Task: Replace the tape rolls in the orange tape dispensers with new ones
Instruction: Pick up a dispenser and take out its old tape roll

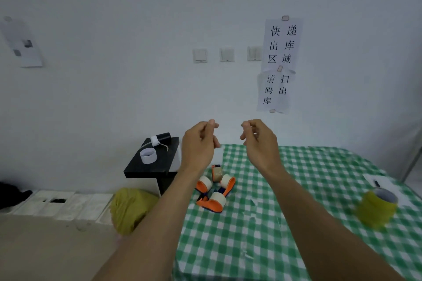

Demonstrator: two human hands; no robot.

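Checked table [296, 223]: orange dispensers [213, 191], yellow roll [376, 209].

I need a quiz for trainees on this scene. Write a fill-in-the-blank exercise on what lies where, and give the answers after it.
1. The orange tape dispensers lie on a cloth checked white and ___.
2. The white ring stands on a side table whose colour is ___.
3. Of the left hand and the right hand, ___ touches a dispenser.

Missing words: green; black; neither.
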